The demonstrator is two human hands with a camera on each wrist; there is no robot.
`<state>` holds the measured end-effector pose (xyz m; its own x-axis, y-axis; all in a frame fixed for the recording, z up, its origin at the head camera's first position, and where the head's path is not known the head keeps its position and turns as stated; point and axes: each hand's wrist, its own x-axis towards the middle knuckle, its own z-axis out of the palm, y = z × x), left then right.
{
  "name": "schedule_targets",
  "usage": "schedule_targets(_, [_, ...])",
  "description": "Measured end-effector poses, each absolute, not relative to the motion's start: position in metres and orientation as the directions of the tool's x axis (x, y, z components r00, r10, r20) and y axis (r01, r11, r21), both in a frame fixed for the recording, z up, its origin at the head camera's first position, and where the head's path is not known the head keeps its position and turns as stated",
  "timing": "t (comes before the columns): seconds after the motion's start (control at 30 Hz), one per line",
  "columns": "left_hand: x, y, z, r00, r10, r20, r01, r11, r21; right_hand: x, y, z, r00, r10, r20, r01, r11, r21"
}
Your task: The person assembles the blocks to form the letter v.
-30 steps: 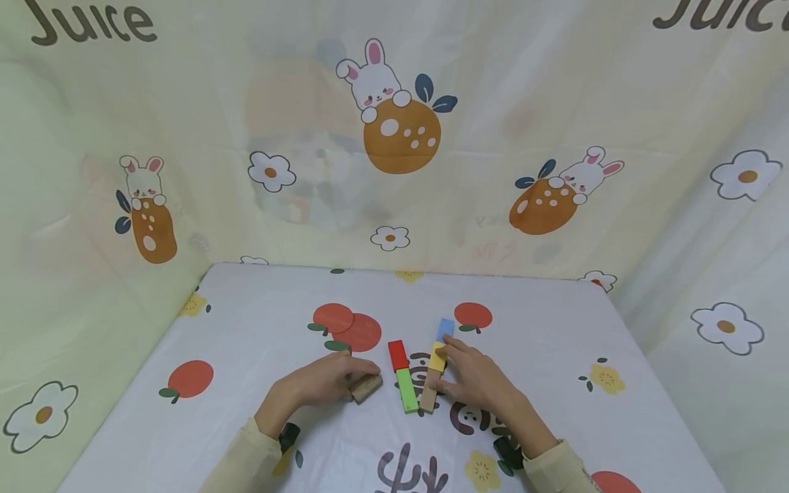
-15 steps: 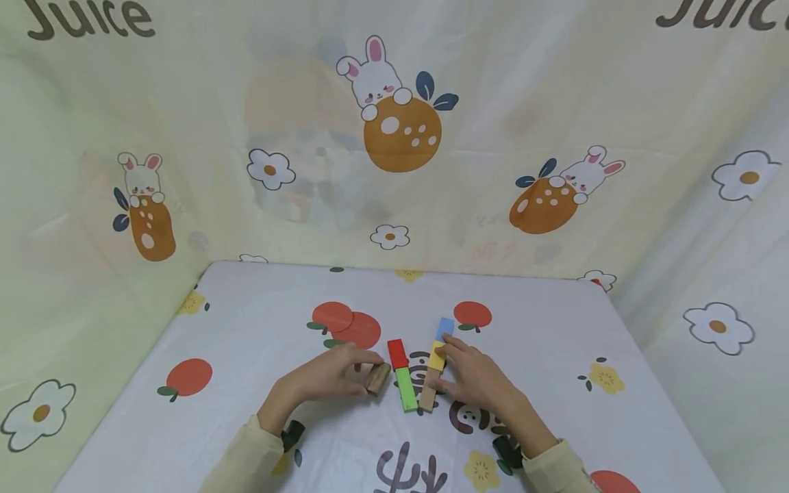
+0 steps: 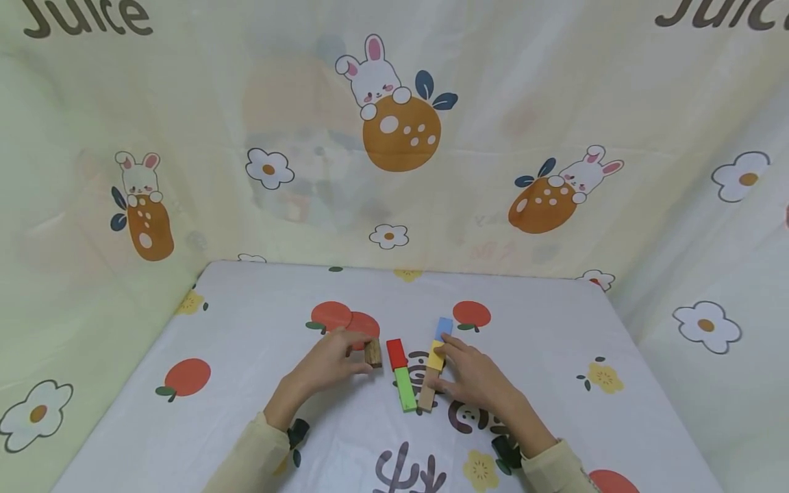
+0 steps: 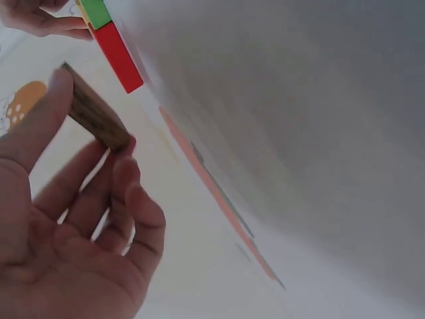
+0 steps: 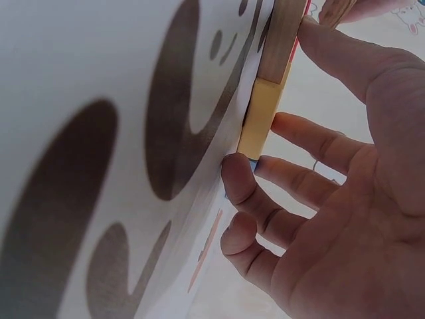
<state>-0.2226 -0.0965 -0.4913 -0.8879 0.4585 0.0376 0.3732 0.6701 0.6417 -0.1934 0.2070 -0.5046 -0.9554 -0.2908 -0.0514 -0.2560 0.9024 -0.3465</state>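
In the head view my left hand (image 3: 327, 363) pinches a dark brown wooden block (image 3: 373, 354) between thumb and fingertips. The left wrist view shows this block (image 4: 99, 114) held above the tabletop. My right hand (image 3: 479, 375) rests along a slanted row of blocks, fingertips at the yellow block (image 3: 435, 359) and thumb at the light brown block (image 3: 428, 394). A blue block (image 3: 444, 325) forms the far end of that row. Between the hands lies a second row, a red block (image 3: 396, 353) end to end with a green block (image 3: 405, 392).
The table has a white cloth (image 3: 246, 301) printed with apples, flowers and dark figures. A patterned curtain (image 3: 308, 226) rises behind the table and along both sides. Dark wrist devices show at the left wrist (image 3: 298, 431) and right wrist (image 3: 507, 452).
My left hand has turned the dark brown block more upright and moved it right, then away from me, to beside the red block. The right hand and both rows stay put.
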Motion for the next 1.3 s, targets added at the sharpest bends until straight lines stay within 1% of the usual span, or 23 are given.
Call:
schedule_targets(0.1, [-0.225, -0.097, -0.494, -0.912, 0.403, 0.077, 0.352, 0.672, 0.651, -0.193, 0.207, -0.505, -0.954, -0.297, -0.047, -0.263, 0.899, -0.351])
schedule_targets(0.23, [-0.230, -0.095, -0.496, -0.926, 0.357, 0.126, 0.351, 0.688, 0.635, -0.194, 0.207, -0.506, -0.951, -0.305, -0.044, -0.270, 0.896, -0.353])
schedule_targets(0.47, [-0.242, -0.085, -0.494, -0.943, 0.310, 0.123, 0.311, 0.685, 0.659, -0.194, 0.208, -0.505, -0.956, -0.290, -0.045, -0.259, 0.904, -0.340])
schedule_targets(0.7, [-0.250, -0.078, -0.498, -0.942, 0.311, 0.128, 0.316, 0.688, 0.654, -0.194, 0.206, -0.506, -0.955, -0.292, -0.051, -0.258, 0.903, -0.343])
schedule_targets(1.0, [-0.255, -0.071, -0.497, -0.959, 0.273, 0.079, 0.254, 0.700, 0.667, -0.193, 0.204, -0.506, -0.957, -0.285, -0.059, -0.250, 0.908, -0.335])
schedule_targets(1.3, [-0.265, -0.066, -0.501, -0.950, 0.302, 0.081, 0.279, 0.704, 0.653, -0.193, 0.205, -0.504, -0.956, -0.286, -0.062, -0.248, 0.905, -0.347])
